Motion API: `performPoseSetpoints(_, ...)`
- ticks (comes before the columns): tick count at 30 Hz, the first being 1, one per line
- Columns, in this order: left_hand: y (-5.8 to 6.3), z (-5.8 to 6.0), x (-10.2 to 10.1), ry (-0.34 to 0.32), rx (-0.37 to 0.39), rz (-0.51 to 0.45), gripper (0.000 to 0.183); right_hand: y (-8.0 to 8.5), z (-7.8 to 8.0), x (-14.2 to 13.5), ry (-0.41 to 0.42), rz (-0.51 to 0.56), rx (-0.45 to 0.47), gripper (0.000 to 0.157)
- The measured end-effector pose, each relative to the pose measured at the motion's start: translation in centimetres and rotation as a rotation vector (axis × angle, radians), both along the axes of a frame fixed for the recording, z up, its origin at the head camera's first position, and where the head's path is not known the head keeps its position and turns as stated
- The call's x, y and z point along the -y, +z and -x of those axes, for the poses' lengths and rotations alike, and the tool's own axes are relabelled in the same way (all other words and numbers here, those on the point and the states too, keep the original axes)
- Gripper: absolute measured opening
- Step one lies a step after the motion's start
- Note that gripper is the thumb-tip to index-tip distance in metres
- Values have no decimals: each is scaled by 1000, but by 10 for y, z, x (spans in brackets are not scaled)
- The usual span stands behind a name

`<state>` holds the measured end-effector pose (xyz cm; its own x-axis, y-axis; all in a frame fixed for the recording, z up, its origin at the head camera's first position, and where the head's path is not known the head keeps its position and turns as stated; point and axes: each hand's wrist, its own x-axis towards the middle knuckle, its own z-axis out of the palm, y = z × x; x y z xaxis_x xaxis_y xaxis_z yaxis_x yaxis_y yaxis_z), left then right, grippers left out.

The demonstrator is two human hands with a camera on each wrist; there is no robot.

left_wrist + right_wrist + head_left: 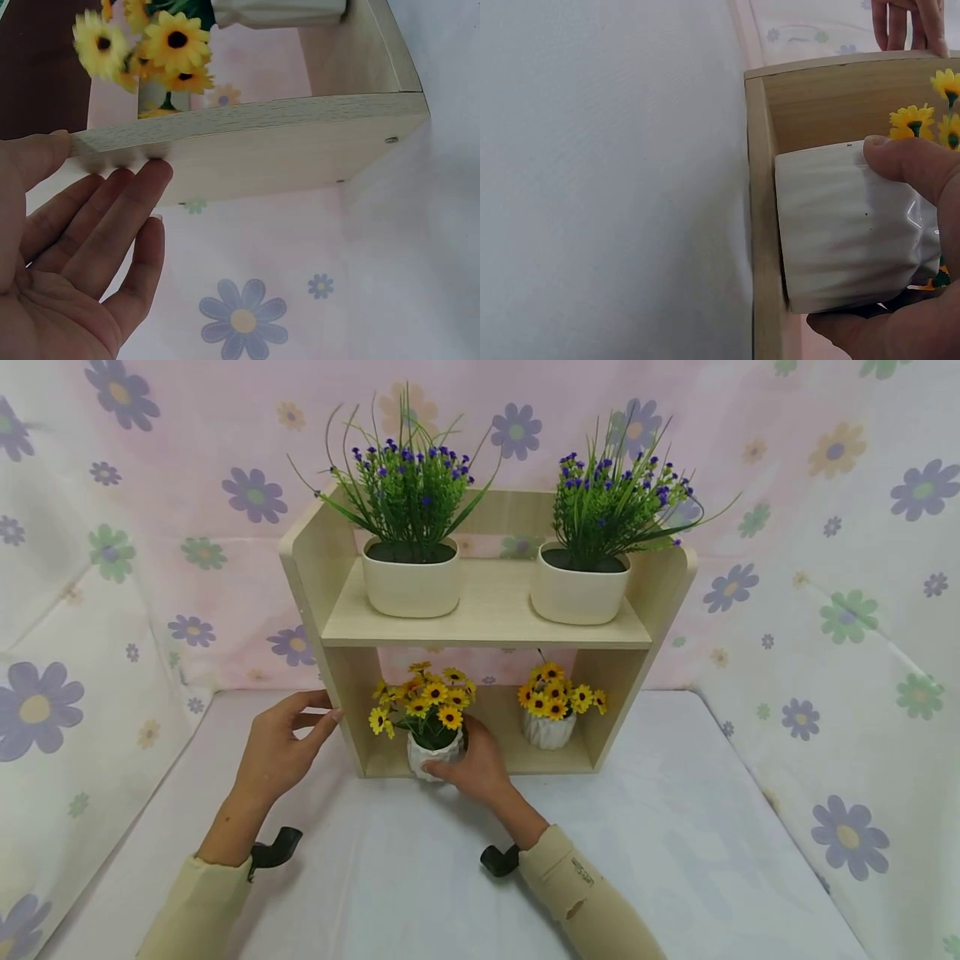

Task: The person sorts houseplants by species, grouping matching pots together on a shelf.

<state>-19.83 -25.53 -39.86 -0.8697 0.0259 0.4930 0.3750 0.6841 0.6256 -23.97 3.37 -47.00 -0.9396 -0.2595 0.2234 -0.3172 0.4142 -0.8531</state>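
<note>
My right hand (477,763) grips a small white ribbed pot (847,225) of yellow artificial flowers (435,697), thumb on one side and fingers round the other. The pot sits at the front left of the lower level of a light wooden shelf (480,631); in the right wrist view its base is against the board. My left hand (281,747) touches the shelf's left side panel (255,154), its thumb at the front edge and fingertips against the outer face. A second white pot (550,732) of yellow flowers stands at the lower right.
On the upper level stand two cream oval planters, the left planter (412,587) and the right planter (581,593), with grass and purple flowers. The shelf stands on a white-covered table (675,827). Flower-patterned cloth (840,635) hangs behind and on both sides.
</note>
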Motion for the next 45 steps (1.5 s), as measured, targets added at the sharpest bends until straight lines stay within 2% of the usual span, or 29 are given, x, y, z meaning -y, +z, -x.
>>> performPoseSetpoints(11,-3,1,-1,-20,-26,-21,30,-5,10,6,-41,14,-1,82)
performPoseSetpoints(21,-2,0,0,2,-4,-15,32,-10,15,14,-45,38,-6,86)
performPoseSetpoints(32,-1,0,2,-4,-26,-5,32,-16,20,29,-73,73,1,84)
performPoseSetpoints(45,0,-1,3,-16,-32,-5,31,-17,16,29,-74,69,-2,83)
